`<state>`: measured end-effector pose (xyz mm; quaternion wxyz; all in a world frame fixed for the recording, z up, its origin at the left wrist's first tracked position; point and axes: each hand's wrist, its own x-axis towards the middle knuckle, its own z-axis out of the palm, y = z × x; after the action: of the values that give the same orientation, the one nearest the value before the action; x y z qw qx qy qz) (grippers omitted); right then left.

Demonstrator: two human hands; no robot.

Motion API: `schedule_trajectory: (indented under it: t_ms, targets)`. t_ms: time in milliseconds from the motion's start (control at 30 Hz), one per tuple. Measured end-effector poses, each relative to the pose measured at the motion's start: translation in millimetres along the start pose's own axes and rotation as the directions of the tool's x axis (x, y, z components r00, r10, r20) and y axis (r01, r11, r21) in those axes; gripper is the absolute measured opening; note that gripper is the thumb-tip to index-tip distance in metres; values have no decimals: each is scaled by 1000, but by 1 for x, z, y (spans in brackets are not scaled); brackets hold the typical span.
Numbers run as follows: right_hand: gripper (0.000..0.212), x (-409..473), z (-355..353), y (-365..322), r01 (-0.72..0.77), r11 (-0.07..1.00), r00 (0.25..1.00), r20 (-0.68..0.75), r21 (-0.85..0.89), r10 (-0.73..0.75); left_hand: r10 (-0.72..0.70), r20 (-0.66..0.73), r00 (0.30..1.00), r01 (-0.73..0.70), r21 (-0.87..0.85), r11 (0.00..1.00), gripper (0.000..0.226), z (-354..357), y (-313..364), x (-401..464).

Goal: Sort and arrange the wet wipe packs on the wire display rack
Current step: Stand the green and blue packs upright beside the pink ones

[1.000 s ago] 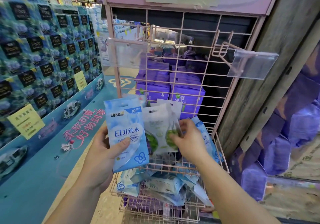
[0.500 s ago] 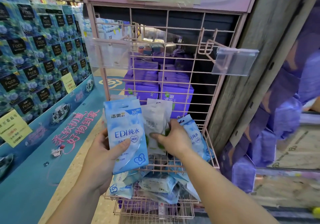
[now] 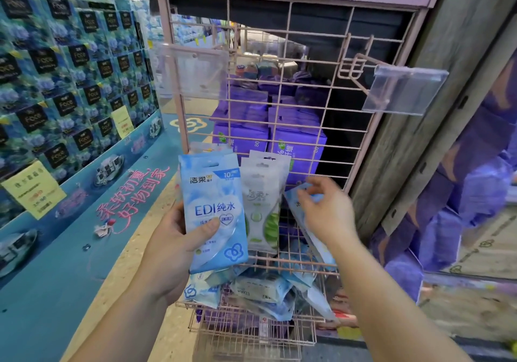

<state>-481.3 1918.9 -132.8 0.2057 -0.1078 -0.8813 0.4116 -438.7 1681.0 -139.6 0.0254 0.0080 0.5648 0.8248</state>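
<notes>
Blue pack (image 3: 214, 213) in L hand (image 3: 170, 252)

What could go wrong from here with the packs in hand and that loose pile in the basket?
1. The left hand holds the blue EDI pack and the white-green packs behind it in one fanned stack; one might slide out.
2. The right hand is blurred at a tilted blue pack; whether it grips is unclear, so the pack could drop.
3. The basket holds a loose jumble; reaching in may push packs over the rim.
</notes>
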Motion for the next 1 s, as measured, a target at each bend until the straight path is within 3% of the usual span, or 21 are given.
schedule_trajectory:
  t_ms: [33, 100, 200, 267, 333, 400, 433, 500, 567, 600, 700, 767, 800, 833, 900, 1000]
  targets:
    - [45, 9, -10, 10, -36, 994, 999, 21, -107, 39, 5, 4, 1000, -5, -7, 1000, 44, 1, -1, 0]
    - [63, 22, -19, 22, -119, 942, 961, 203, -314, 189, -5, 5, 1000, 5, -1, 1000, 57, 6, -2, 1]
    - [87, 28, -20, 20, -129, 904, 857, 413, -407, 308, -34, -4, 999, 34, 9, 999, 51, 16, -7, 4]
    - [80, 32, -27, 17, -63, 897, 836, 467, -438, 287, -48, 7, 999, 48, 18, 999, 53, 22, -11, 6]
    - [47, 32, -37, 24, -45, 946, 832, 512, -322, 214, -63, 29, 998, 63, 12, 998, 55, 26, -13, 7]
    - [19, 29, -44, 33, -157, 987, 868, 481, 33, 122, -76, 63, 995, 77, -11, 997, 56, 32, -15, 8]
    - [15, 27, -47, 33, -187, 964, 899, 429, 188, 91, -87, 83, 993, 90, -30, 995, 53, 38, -16, 9]
    - [23, 29, -48, 30, -163, 942, 930, 365, 292, 47, -135, 150, 979, 150, -90, 985, 46, 55, -17, 13]
    - [42, 30, -46, 21, -143, 949, 911, 412, 281, 16, -178, 230, 957, 208, -114, 971, 46, 76, -22, 20]
    - [41, 29, -46, 16, -165, 932, 900, 436, 322, 9, -184, 247, 951, 214, -100, 972, 47, 85, -24, 23]
    - [38, 23, -54, 7, -357, 794, 858, 508, 493, 70, -185, 247, 951, 197, -21, 980, 60, 103, -36, 31]
    - [48, 16, -63, 11, -444, 674, 792, 611, 590, -13, -174, 248, 953, 164, 62, 985, 62, 110, -45, 34]
    - [58, 12, -63, 18, -440, 668, 774, 631, 600, -57, -166, 236, 957, 145, 105, 984, 61, 113, -49, 35]
    - [67, 8, -63, 23, -413, 702, 768, 636, 581, -74, -155, 215, 964, 126, 146, 981, 61, 116, -54, 36]
    - [79, 4, -62, 34, -264, 852, 825, 564, 452, -43, -120, 177, 977, 77, 234, 969, 60, 124, -61, 38]
    - [76, 9, -65, 41, -71, 953, 901, 429, 294, -65, -15, 165, 986, -48, 370, 928, 52, 136, -64, 44]
